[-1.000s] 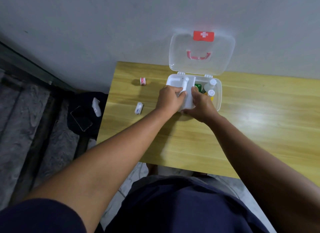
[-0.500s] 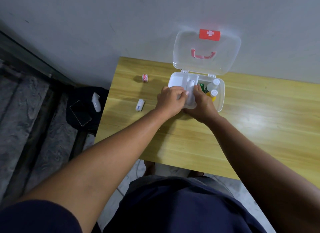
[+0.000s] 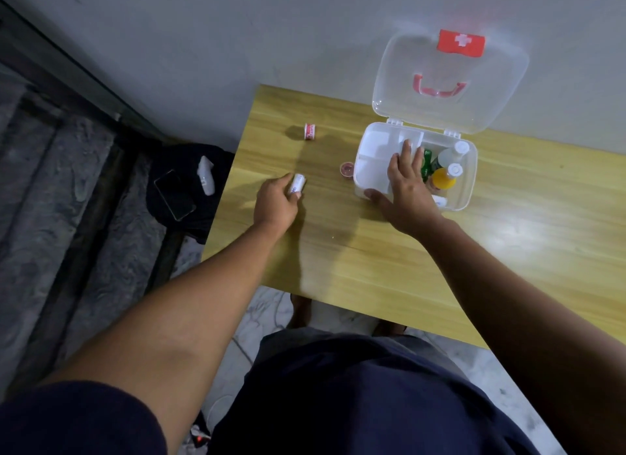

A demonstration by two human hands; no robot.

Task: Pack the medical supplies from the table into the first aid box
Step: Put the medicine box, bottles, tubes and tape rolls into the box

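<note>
Here the left hand curls its fingers around a small white cylindrical roll on the smooth wood-grain worktop. The right hand lies flat, fingers spread, on the white divided tray of the translucent plastic first aid box; bottles stand just beyond its fingertips.

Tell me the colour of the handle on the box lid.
Red, on the clear lid's handle; head view.
</note>
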